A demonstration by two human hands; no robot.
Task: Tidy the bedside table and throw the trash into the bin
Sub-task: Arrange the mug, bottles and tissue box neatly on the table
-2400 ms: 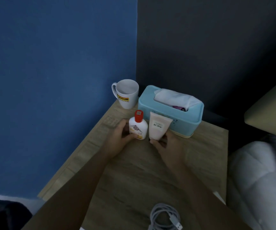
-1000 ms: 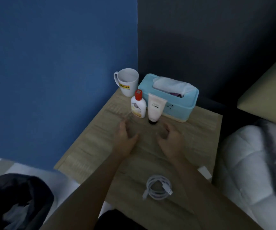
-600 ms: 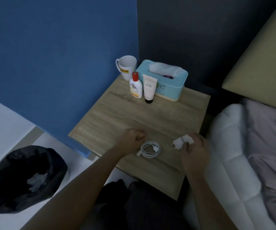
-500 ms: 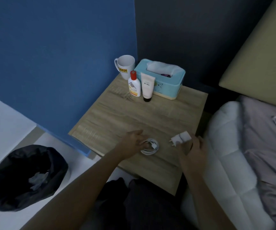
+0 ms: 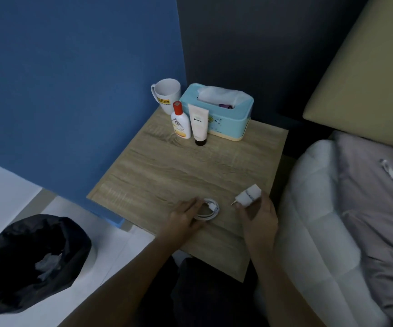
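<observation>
On the wooden bedside table (image 5: 190, 171), my left hand (image 5: 183, 217) rests on a coiled white cable (image 5: 210, 210) near the front edge, fingers closing round its left side. My right hand (image 5: 260, 214) holds a white charger plug (image 5: 248, 195) just above the table's front right corner. At the back stand a white mug (image 5: 167, 94), a red-capped white bottle (image 5: 180, 121), a cream tube (image 5: 199, 125) on its cap and a light blue tissue box (image 5: 219, 112). A black-lined bin (image 5: 29, 260) with some trash sits on the floor at the lower left.
A blue wall and a dark wall meet behind the table. The bed with a white duvet (image 5: 320, 220), a grey sheet (image 5: 379, 197) and a beige headboard (image 5: 365, 79) runs along the right side. White floor lies between the table and the bin.
Both hands let go of the bottle and tube at the back and drew to the front edge. My right hand picked up the charger plug; my left hand settled on the coiled cable.
</observation>
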